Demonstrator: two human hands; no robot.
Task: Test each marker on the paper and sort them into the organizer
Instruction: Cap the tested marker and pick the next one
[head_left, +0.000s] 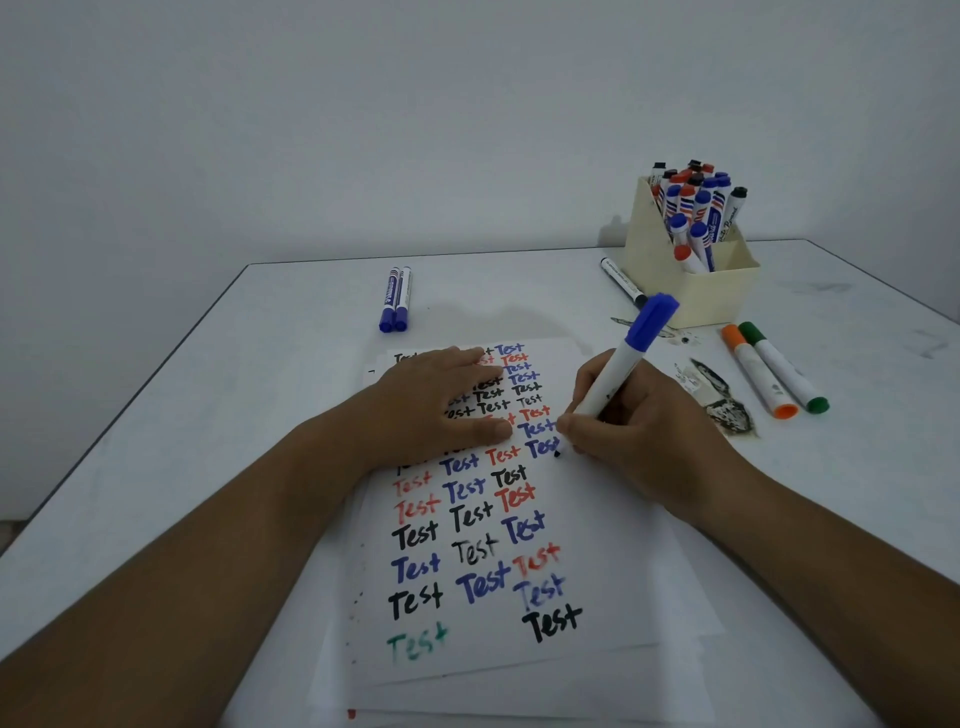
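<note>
The right hand (631, 415) held a blue marker (618, 371) w/ its fingers closed round the white body, cap stuck on the back end, tip touching the paper (597, 545) at the end of a blue "Test" on the right side. The left hand (441, 402) lay flat & open on the paper, holding nothing, just pressing the sheet so it did not slide. The paper was already full of "Test" words in black, red, blue & one green near the bottom. So the step in hand looked like testing: this marker was still being tried, not yet sorted. The organizer (691, 270), a cream box, stood at the far right of the worktop (156, 441), well apart from the hands, w/ lots of markers standing in it. A black marker (622, 280) lay just beside the box. Two blue markers (396, 300) lay side by side at the far middle. An orange marker (758, 373) & a green marker (784, 370) lay near the right edge of the paper, next to each other. Next move, prob.: lift the tip, pull the cap off the back, push it on the tip end, then reach far right & drop the marker in the box. The cap needs both hands, so the left one must let go of the paper.
</note>
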